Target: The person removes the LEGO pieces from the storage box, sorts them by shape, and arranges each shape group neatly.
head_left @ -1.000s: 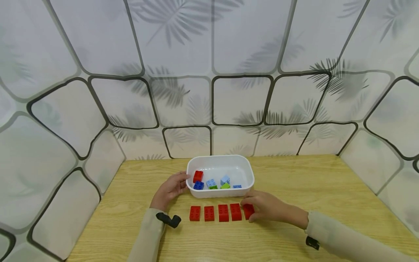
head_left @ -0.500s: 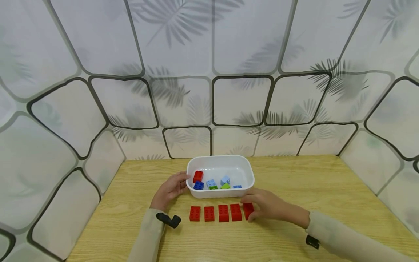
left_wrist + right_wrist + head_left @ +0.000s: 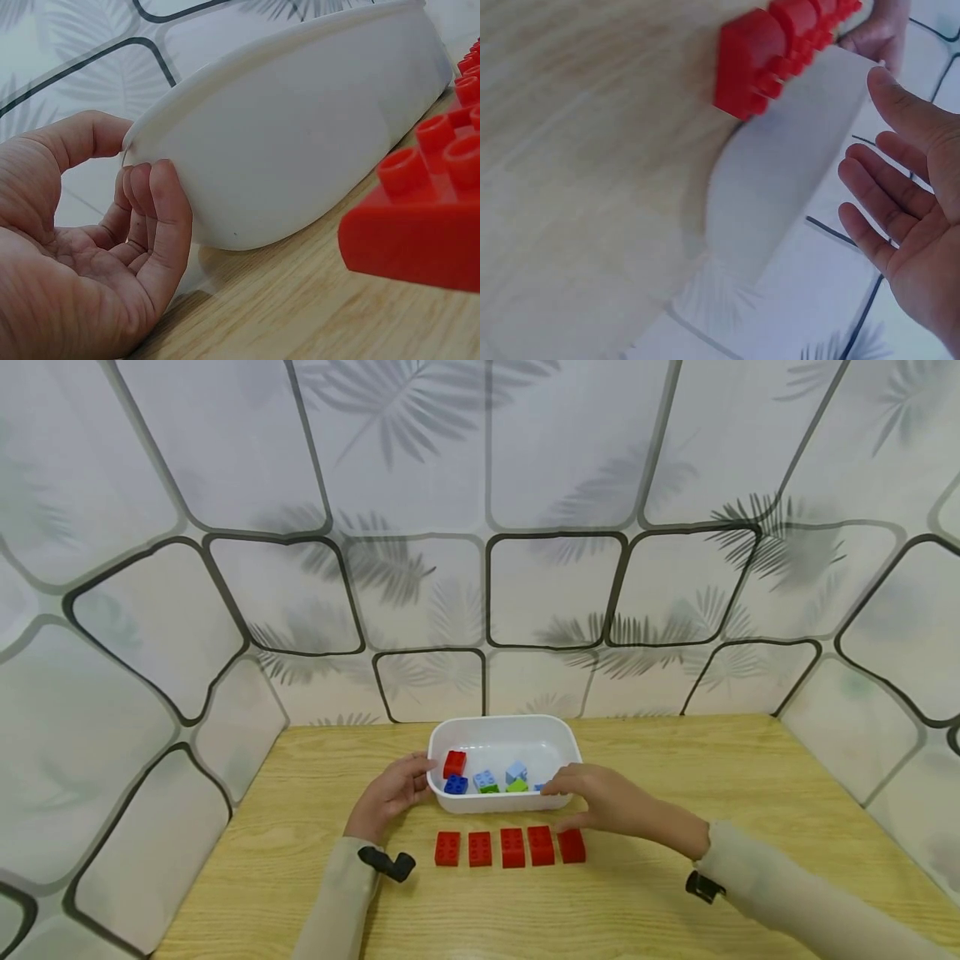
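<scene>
A white plastic tub (image 3: 498,804) stands near the back of the table. My left hand (image 3: 385,795) grips its left end, with the thumb at the rim and the curled fingers against the outer wall in the left wrist view. My right hand (image 3: 618,802) is over the tub's front right rim, fingers spread and nothing held. In the right wrist view the palm of that hand (image 3: 922,217) shows beside the tub. Several red toy bricks lie in a row before the tub; the rightmost brick (image 3: 572,847) is just below my right thumb.
Inside the tub are a red brick (image 3: 454,764), a dark blue brick (image 3: 456,784), light blue bricks (image 3: 517,771) and green ones (image 3: 517,786). A patterned curtain (image 3: 555,677) borders the wooden table (image 3: 480,914) at the back and sides.
My right hand has let go of the rightmost red brick and risen away from it towards the tub. The brick now sits uncovered in the row. My left hand stays at the tub.
</scene>
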Motion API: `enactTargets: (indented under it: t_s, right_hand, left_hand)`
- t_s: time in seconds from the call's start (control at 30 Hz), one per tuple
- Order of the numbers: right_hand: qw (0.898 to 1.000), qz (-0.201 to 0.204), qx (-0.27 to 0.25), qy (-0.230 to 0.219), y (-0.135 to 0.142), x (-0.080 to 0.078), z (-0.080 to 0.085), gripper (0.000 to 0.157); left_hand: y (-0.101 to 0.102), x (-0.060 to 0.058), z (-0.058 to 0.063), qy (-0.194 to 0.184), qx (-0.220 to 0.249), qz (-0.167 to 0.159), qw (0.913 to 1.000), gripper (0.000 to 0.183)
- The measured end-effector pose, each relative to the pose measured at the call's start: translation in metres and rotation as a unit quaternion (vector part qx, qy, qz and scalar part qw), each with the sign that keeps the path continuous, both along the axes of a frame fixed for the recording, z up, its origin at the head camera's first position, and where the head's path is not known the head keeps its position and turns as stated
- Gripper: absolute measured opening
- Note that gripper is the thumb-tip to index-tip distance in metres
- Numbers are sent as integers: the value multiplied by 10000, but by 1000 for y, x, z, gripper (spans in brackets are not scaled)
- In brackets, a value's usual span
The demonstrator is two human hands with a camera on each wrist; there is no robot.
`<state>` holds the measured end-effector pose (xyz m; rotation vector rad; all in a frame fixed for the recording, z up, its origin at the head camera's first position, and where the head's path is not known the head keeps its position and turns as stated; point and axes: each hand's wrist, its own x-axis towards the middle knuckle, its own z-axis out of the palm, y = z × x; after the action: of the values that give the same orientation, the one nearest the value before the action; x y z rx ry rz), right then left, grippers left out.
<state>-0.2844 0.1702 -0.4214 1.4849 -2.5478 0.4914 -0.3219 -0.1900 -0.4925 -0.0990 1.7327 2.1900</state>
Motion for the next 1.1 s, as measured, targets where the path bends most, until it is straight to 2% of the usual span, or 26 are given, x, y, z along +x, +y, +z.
enactTargets:
  t_s: [0.13,0.23,0.47,0.73,0.87,1.1]
  right_hand:
    - [9992,113,-194,338,-6,-7,12,42]
    - [9984,147,-351,410,-13,-13,22,41]
    - [9990,-24,-412,168,-38,-23,37,37]
    - [9993,-285,-253,-7,-68,-35,39,33]
    - [9980,-445,-193,-405,-83,-41,40,32]
    - [9893,-752,45,-1247,-107,-52,35,33]
  left_hand:
    - [0,1,0,-20,55,-21,10000,30]
    - [-1,0,0,-1,81,-51,10000,31]
    - [0,-1,1,26,73,-108,9999,33]
    - [-1,-2,0,-28,229,-175,9996,29]
    - [-1,-2,0,-56,196,-118,9997,28]
    - [-2,-2,-1,-145,181,-99,9997,27]
